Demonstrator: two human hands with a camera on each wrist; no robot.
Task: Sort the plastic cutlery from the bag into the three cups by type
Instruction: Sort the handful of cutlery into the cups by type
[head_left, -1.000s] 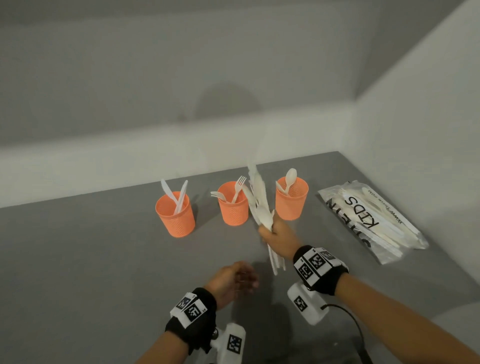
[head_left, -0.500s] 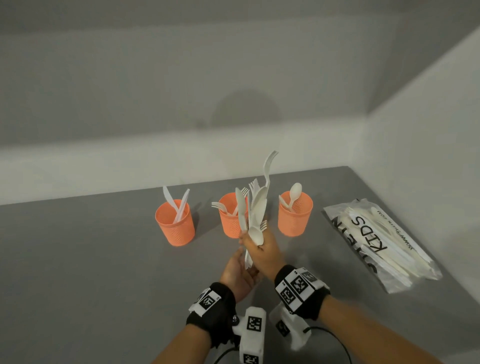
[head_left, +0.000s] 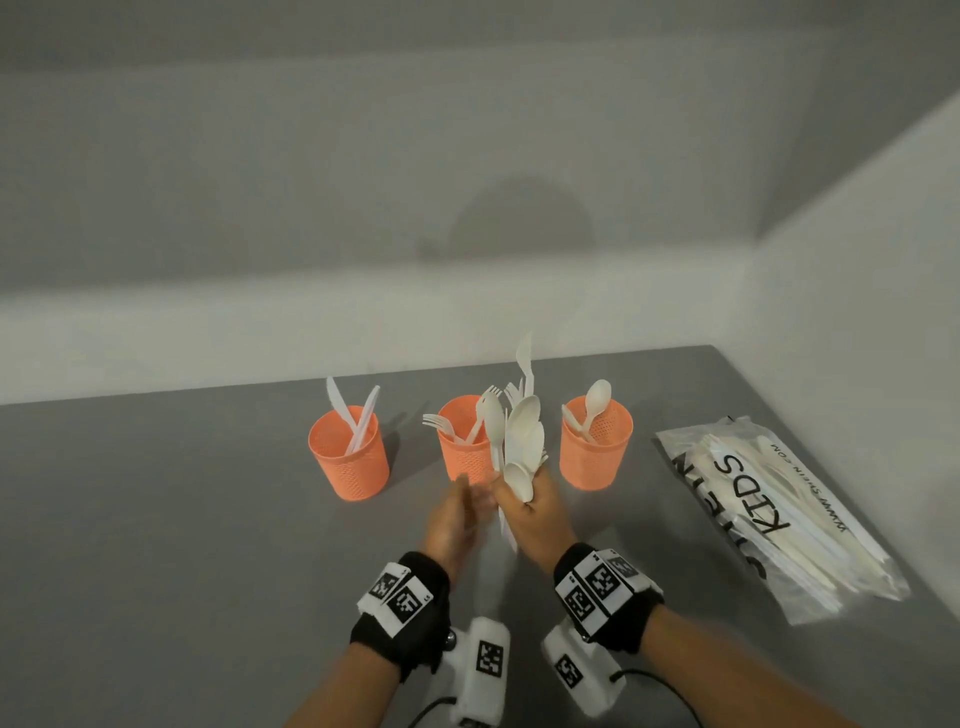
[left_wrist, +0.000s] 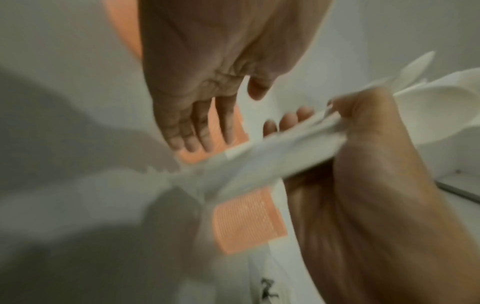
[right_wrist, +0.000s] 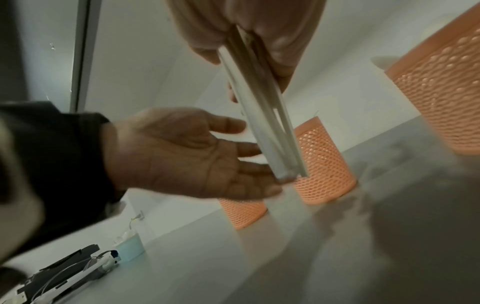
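Observation:
My right hand (head_left: 532, 512) grips a bundle of white plastic cutlery (head_left: 522, 447) by the handles, with spoon bowls and fork tines pointing up in front of the middle cup. My left hand (head_left: 457, 512) is open just left of the handles (right_wrist: 262, 115), palm toward them and fingers (left_wrist: 192, 131) straight. I cannot tell if it touches them. Three orange mesh cups stand in a row: the left cup (head_left: 349, 460) holds knives, the middle cup (head_left: 462, 452) forks, the right cup (head_left: 597, 454) spoons. The clear printed bag (head_left: 779, 514) lies to the right with more cutlery inside.
The grey table (head_left: 182, 519) meets a white wall behind the cups and another on the right, beyond the bag. In the right wrist view, a small pale tub (right_wrist: 130, 245) and a cabled device (right_wrist: 78, 265) lie far off to the left.
My right hand has brought the bundle back and left from near the right cup. My left hand has risen off the table and opened beside the handles.

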